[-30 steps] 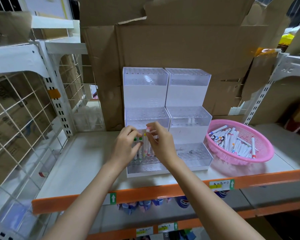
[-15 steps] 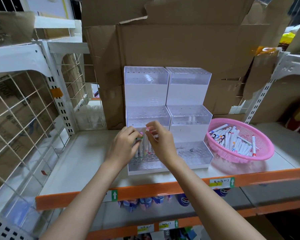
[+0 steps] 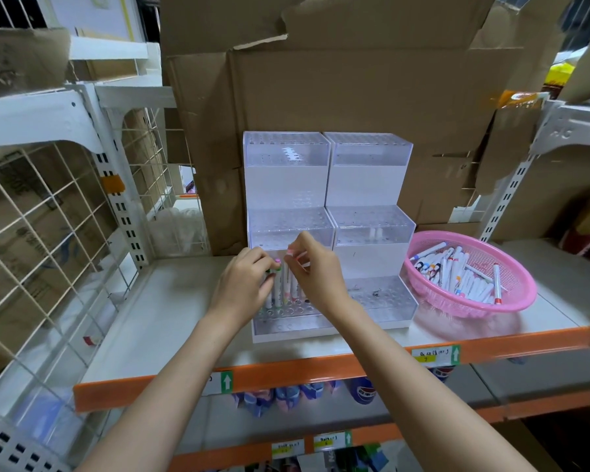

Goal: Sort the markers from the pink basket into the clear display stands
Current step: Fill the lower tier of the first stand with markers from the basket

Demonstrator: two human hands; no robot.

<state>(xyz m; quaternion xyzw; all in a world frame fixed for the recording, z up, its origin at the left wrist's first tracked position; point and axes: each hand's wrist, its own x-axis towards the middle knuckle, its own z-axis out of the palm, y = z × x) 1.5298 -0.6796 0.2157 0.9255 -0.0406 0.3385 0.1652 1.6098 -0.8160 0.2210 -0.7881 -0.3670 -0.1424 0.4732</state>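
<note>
Left hand (image 3: 244,284) pinched green-capped marker (image 3: 278,268) upright in stand (image 3: 286,327), bottom tier, likely seating it in hole. Right hand (image 3: 315,270) pinched pink-capped marker (image 3: 289,257) just beside, probably for same. Other markers (image 3: 457,277) lay loose in basket (image 3: 518,303).

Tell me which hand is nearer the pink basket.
Right. The right hand sits left of the pink basket, across the right stand; the left hand is farther left, beyond the standing markers both hands pinch.

Glossy clear plastic stands (image 3: 368,233); pink plastic mesh basket (image 3: 511,301); matt cardboard (image 3: 355,90).
</note>
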